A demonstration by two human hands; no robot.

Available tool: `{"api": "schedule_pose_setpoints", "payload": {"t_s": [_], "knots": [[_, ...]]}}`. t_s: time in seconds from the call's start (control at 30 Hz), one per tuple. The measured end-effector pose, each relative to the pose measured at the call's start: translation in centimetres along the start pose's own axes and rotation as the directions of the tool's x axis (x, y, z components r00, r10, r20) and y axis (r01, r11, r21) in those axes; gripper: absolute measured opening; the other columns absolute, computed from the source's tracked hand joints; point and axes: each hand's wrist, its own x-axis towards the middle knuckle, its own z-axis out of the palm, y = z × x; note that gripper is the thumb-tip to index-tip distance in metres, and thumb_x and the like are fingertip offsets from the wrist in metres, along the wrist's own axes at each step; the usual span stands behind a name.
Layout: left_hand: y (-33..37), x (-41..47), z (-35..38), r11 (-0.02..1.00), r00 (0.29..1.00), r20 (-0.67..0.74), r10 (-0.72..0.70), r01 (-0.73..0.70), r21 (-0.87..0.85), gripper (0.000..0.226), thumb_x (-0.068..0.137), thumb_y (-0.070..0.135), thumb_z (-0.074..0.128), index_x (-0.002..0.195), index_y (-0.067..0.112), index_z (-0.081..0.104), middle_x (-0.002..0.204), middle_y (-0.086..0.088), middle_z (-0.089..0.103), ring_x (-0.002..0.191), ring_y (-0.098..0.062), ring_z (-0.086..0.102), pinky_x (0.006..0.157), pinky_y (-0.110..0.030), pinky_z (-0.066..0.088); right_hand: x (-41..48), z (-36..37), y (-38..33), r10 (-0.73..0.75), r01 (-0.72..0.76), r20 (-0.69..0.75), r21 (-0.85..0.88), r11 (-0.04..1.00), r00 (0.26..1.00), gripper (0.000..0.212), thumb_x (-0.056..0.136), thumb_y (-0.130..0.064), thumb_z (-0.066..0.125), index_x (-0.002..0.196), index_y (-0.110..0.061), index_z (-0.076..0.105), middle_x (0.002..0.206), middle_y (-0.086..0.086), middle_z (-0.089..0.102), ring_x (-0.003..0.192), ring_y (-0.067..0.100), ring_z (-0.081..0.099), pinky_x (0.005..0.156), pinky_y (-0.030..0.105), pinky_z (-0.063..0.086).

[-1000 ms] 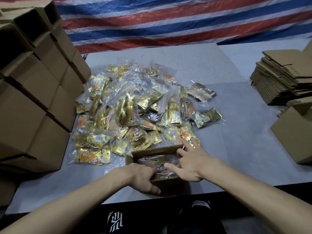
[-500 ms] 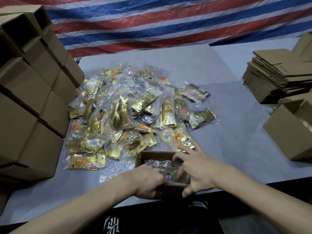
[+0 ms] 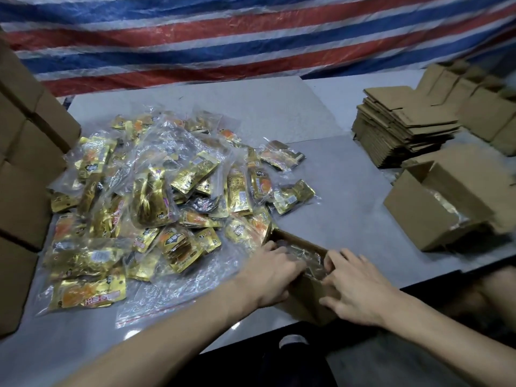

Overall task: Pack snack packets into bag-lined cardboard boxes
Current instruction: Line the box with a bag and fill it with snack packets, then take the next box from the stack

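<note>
While both hands worked at the small cardboard box [image 3: 305, 296] by the near edge of the desk [image 3: 349, 185], the step in hand looked to be settling its clear bag liner [image 3: 308, 258]. Whether packets already lay under the film I could not tell. The left hand [image 3: 275, 275] gripped the box's left wall, its fingers [image 3: 296, 265] bent over the rim into the plastic and the thumb outside. The right hand [image 3: 356, 289] lay over the near right corner with fingers spread, tips on liner and rim; blur hid whether any pinched the film.

To do this well, I judged, the liner needed pressing into the corners and its mouth folding out over the rim, one hand steadying the light box against sliding. The snack packets [image 3: 167, 196] lay heaped on the desk just beyond and left of the box, the nearest touching its far corner, so a short reach would serve.

The box stood close to the desk's near edge, and a pull toward the body could tip it off. A loose clear bag [image 3: 167, 297] lay to its left. Bare desk lay to the right, between it and a second lined box [image 3: 430, 216], with flat cartons [image 3: 402, 129] behind that and stacked boxes [image 3: 25, 177] walling the far left.
</note>
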Motion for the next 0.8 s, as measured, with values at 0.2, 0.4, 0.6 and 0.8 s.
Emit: {"api": "schedule_pose_setpoints", "payload": {"t_s": [0.2,0.4,0.6,0.8], "knots": [[0.9,2.7,0.2,0.999,0.991,-0.131,0.035,-0.033,0.016,0.06,0.081,0.025,0.068,0.136,0.023,0.044,0.133,0.001,0.054,0.124,-0.024,0.048,0.103,-0.039,0.029,-0.3,1.0,2.9,0.186,-0.186,0.002,-0.046,0.982,0.983,0.033,0.089,-0.056,0.054,0.098,-0.027,0.066,0.119,-0.006,0.043,0.12,0.024,0.037,0.097,0.041,0.036],[0.5,3.6,0.0,0.994,0.964,-0.264,-0.039,0.009,-0.113,0.049,0.088,0.023,0.057,0.136,0.014,0.05,0.14,-0.006,0.05,0.128,-0.028,0.047,0.112,-0.043,0.029,-0.4,2.4,6.5,0.457,-0.457,-0.036,-0.013,0.889,0.889,0.04,0.089,-0.053,0.055,0.108,-0.02,0.067,0.124,-0.003,0.051,0.123,0.025,0.039,0.099,0.043,0.036],[0.5,4.0,0.9,0.995,0.983,-0.177,-0.055,0.04,-0.087,0.032,0.098,0.033,0.044,0.126,0.02,0.052,0.129,-0.001,0.05,0.122,-0.024,0.046,0.109,-0.038,0.025,2.6,2.1,10.4,0.613,-0.62,-0.192,0.025,0.784,0.767,0.045,0.093,-0.056,0.053,0.122,-0.024,0.063,0.127,0.001,0.059,0.122,0.029,0.046,0.1,0.042,0.036],[0.6,4.0,1.1,0.995,0.992,-0.096,-0.078,0.071,-0.077,0.03,0.1,0.036,0.041,0.122,0.022,0.055,0.122,0.0,0.053,0.117,-0.024,0.049,0.108,-0.038,0.025,4.7,2.1,14.2,0.635,-0.684,-0.318,-0.06,0.727,0.704,0.041,0.095,-0.049,0.048,0.113,-0.016,0.066,0.11,0.006,0.072,0.12,0.028,0.044,0.098,0.039,0.032]]}}
